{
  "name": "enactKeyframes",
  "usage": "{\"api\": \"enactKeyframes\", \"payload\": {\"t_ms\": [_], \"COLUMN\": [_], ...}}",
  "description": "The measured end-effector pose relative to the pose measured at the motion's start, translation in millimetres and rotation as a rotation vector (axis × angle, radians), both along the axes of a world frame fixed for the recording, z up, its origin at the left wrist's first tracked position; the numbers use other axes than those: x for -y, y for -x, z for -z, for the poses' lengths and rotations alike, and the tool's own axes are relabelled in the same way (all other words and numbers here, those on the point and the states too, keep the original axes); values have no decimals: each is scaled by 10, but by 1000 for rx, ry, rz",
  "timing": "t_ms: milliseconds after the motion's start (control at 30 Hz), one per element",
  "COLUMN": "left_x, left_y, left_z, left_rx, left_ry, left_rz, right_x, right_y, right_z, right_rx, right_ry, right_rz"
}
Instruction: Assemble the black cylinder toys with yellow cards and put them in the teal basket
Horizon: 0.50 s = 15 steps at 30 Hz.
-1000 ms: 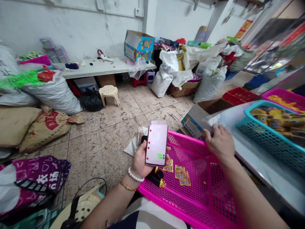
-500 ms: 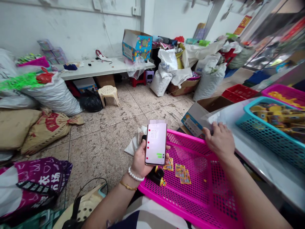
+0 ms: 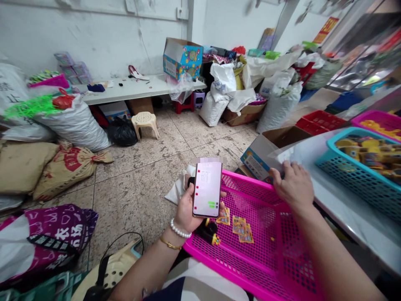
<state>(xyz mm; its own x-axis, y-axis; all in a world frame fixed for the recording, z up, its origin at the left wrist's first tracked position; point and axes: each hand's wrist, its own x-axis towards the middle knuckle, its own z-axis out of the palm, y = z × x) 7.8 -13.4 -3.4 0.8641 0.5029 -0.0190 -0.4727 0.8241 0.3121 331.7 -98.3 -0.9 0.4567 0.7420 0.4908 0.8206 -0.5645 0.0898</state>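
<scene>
My left hand (image 3: 184,209) is wrapped round a smartphone (image 3: 206,190) whose lit screen faces me and shows what looks like a chat. Below and right of the phone is a pink plastic basket (image 3: 260,259). Several small yellow printed packets (image 3: 239,225) lie inside it, beside a black and yellow item (image 3: 211,232) of a kind I cannot make out. My right hand (image 3: 294,186) rests at the basket's far right corner, by the white table edge, fingers stretched out and slightly apart. Nothing shows in its grip.
A turquoise basket (image 3: 360,175) of yellow pieces stands on the white table (image 3: 332,209) at right. An open carton (image 3: 260,154) sits beyond the pink basket. A cream stool (image 3: 145,121), stuffed sacks (image 3: 79,125) and a long bench (image 3: 125,91) lie further off.
The whole view has shifted slightly, so everything sits a little further right. The phone stays in my left hand, and my right hand keeps its place at the basket's corner.
</scene>
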Motion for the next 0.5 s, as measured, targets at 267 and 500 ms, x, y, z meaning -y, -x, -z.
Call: {"api": "enactKeyframes", "payload": {"t_ms": [267,500], "left_x": [-7,-8], "left_y": [-10,-7], "left_z": [38,39], "left_rx": [8,23], "left_ry": [-37,4], "left_rz": [12,-12], "right_x": [2,-8], "right_y": [22,33], "right_z": [-25,-35], "right_rx": [10,22], "right_ry": [19,13], "right_rz": [16,11]}}
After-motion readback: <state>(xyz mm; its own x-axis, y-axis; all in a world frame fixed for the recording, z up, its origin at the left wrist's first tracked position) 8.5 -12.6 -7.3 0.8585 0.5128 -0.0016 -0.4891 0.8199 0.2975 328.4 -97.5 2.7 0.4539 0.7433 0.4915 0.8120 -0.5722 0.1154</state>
